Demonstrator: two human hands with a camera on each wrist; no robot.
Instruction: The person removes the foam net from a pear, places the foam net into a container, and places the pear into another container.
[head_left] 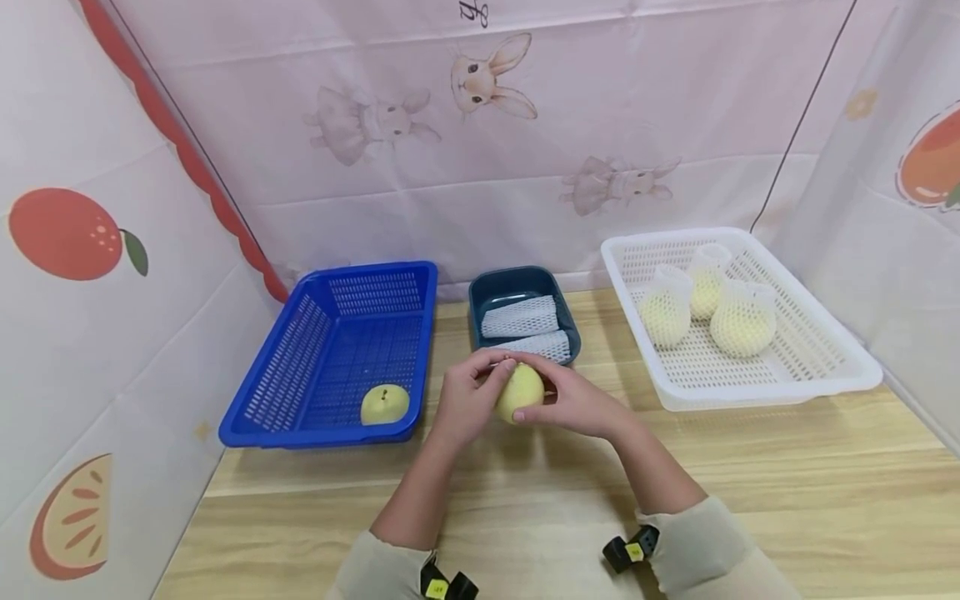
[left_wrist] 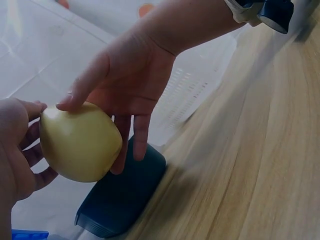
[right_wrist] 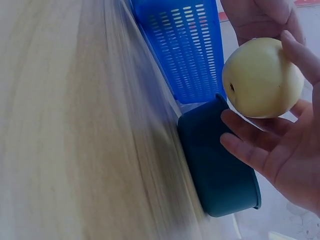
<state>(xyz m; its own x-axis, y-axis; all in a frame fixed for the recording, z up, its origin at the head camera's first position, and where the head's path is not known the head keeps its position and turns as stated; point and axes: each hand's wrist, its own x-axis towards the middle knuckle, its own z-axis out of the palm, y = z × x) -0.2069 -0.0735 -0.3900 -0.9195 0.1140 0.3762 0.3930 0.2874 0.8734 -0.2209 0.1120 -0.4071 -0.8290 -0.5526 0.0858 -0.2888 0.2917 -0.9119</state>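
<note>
Beige sleeves [head_left: 712,546] sit nearest us, at 7 and 4 o'clock of a bare yellow pear [head_left: 521,392]. We log left hand [head_left: 463,400] and right hand [head_left: 581,404] both holding that pear, thumbs and fingers round it, above the wood table [head_left: 540,517]. From it we mark: teal tray [head_left: 510,286] at 12, two white foam nets [head_left: 520,317] inside; blue basket [head_left: 322,367] at 9, one more pear [head_left: 385,407]; white basket [head_left: 772,395] between 2 and 3, three netted pears [head_left: 742,325].
</note>
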